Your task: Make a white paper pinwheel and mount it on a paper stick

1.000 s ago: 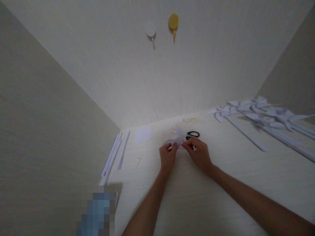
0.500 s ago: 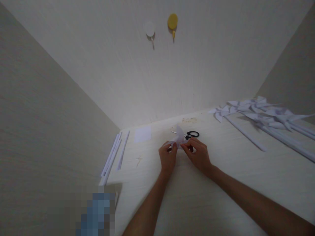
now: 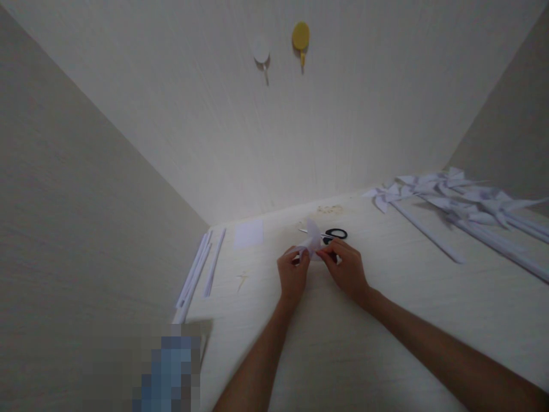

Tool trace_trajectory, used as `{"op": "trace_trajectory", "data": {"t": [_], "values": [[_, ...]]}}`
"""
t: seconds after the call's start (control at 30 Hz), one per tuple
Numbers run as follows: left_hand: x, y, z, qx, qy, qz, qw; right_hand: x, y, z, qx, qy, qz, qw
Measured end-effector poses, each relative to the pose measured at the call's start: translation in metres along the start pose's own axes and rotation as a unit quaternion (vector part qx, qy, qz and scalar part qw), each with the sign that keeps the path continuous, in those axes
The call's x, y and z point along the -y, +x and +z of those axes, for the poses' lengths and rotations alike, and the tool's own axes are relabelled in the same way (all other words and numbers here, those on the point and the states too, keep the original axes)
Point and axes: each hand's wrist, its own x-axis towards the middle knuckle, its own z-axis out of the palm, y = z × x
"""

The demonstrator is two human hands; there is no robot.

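Observation:
Near the middle of the table, my left hand [image 3: 293,276] pinches a folded white paper pinwheel [image 3: 314,233] between thumb and fingers. One blade of it stands up, curved. My right hand [image 3: 346,269] is closed at the right side of the same paper, thumb and forefinger pinched together at its edge. Whether a small thing is also between those fingertips I cannot make out. Just behind the hands lie scissors [image 3: 337,234] with black handles, their blades partly hidden by the paper.
Several paper pinwheels on rolled paper sticks [image 3: 429,229] lie at the right. Rolled paper tubes [image 3: 198,269] and a square paper sheet [image 3: 249,233] lie at the left. Small thin pieces [image 3: 242,279] and light scraps [image 3: 330,210] are on the table. Walls enclose the back and sides.
My right fingertips have shifted very slightly to the right along the paper's edge. The left hand keeps its hold, and the things on the table have not moved.

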Motion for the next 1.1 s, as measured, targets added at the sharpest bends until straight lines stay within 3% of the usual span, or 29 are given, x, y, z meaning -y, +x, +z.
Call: {"op": "trace_trajectory", "data": {"t": [0.7, 1.1], "values": [[-0.0021, 0.0035, -0.0001, 0.012, -0.027, -0.069, 0.997, -0.0018, 0.0023, 0.0010, 0.012, 0.022, 0.001, 1.000], [-0.0041, 0.0017, 0.0008, 0.000, -0.030, -0.053, 0.998, -0.0007, 0.0000, 0.0018, -0.003, -0.038, -0.008, 0.999]]}}
